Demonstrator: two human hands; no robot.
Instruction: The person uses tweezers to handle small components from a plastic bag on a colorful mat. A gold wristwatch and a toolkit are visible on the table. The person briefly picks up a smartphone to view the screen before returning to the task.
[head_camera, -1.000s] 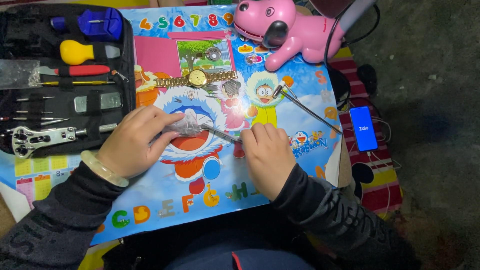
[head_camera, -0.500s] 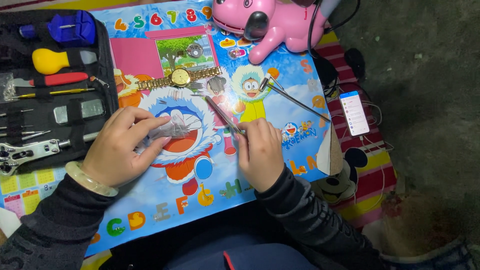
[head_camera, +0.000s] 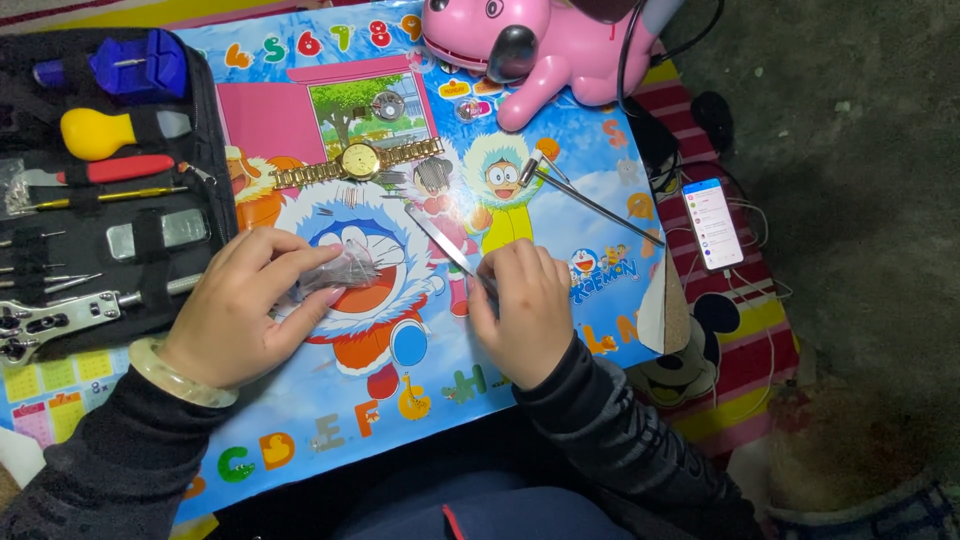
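Bright, even light falls from above on the cartoon mat (head_camera: 330, 440), which shows a faint sheen. The floor (head_camera: 860, 200) at right is dimmer. Focus is fairly sharp, with soft shadows under both hands.

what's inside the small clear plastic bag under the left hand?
The left hand pinches the clear plastic bag flat on the cartoon mat. Thin metal bits glint inside; their kind is too small to tell. Fingers cover the bag's left end. The right hand holds tweezers beside it.

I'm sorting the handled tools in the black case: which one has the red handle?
The red-handled tool lies just below the yellow bulb blower and above the thin yellow-handled tool, in the black case.
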